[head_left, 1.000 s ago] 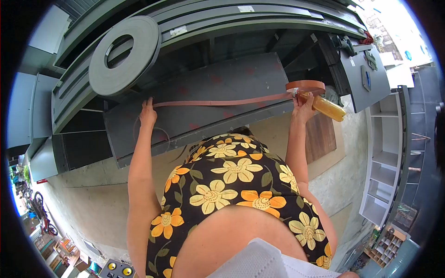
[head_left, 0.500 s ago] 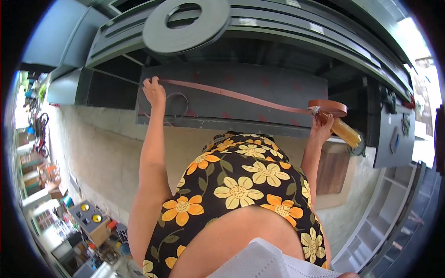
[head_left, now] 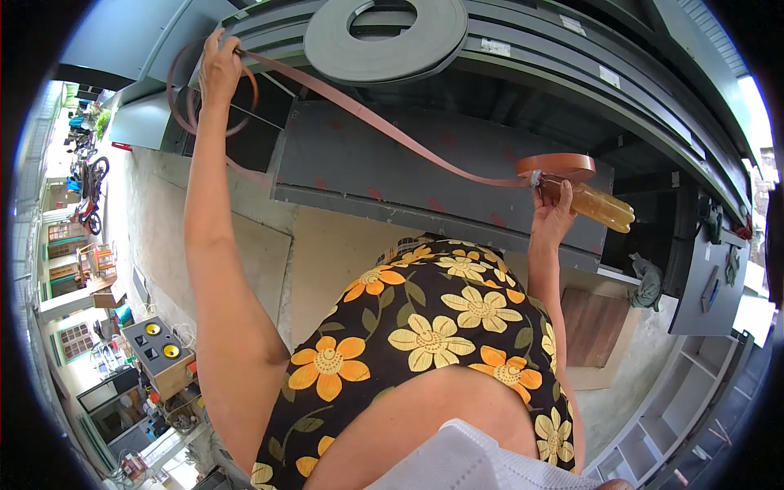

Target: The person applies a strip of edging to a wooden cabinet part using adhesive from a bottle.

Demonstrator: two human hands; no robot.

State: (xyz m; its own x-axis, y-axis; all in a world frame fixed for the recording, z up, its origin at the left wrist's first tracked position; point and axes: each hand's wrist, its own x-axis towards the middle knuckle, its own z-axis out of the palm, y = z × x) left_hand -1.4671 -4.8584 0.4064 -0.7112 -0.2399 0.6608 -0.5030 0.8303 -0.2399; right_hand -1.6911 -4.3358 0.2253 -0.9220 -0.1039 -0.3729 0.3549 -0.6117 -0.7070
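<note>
My left hand (head_left: pixel 219 77) is raised at the upper left, its fingers closed on a thin brown edge-banding strip (head_left: pixel 371 118). Loose loops of the strip curl around and below that hand. From there the strip runs slantwise to the right, its underside pinkish, towards a brown edge-banding roll (head_left: pixel 557 167). My right hand (head_left: pixel 553 214) grips a clear plastic bottle (head_left: pixel 603 206) of amber liquid near its neck. The bottle lies tilted, its neck right at the roll. Beneath the strip is a dark grey board (head_left: pixel 408 159) with faint red marks.
A large grey edge-banding roll (head_left: pixel 449 53) rests on dark stacked panels at the top. A grey bag (head_left: pixel 647 282) hangs at the right, close to a grey panel (head_left: pixel 709 286) with tools on it. Further left are a speaker box (head_left: pixel 159 351) and motorbikes (head_left: pixel 91 192).
My left hand has moved up and to the left, drawing the strip out longer and steeper. The bottle and brown roll have shifted slightly left in view, and the view itself has turned.
</note>
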